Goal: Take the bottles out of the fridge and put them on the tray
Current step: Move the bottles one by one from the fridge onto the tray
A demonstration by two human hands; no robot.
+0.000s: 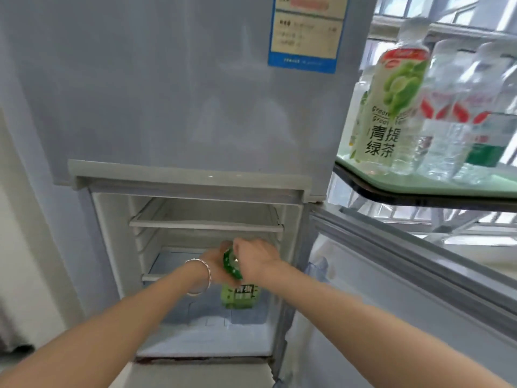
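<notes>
Both hands are inside the open lower part of the fridge [112,247] and hold one green bottle [237,287] together. The left hand [215,266] grips its upper part from the left, and the right hand [256,256] closes over its top from the right. The bottle is near the lower shelf. On the right, a pale green tray [436,182] carries a green tea bottle [391,107] and several clear water bottles [458,116].
</notes>
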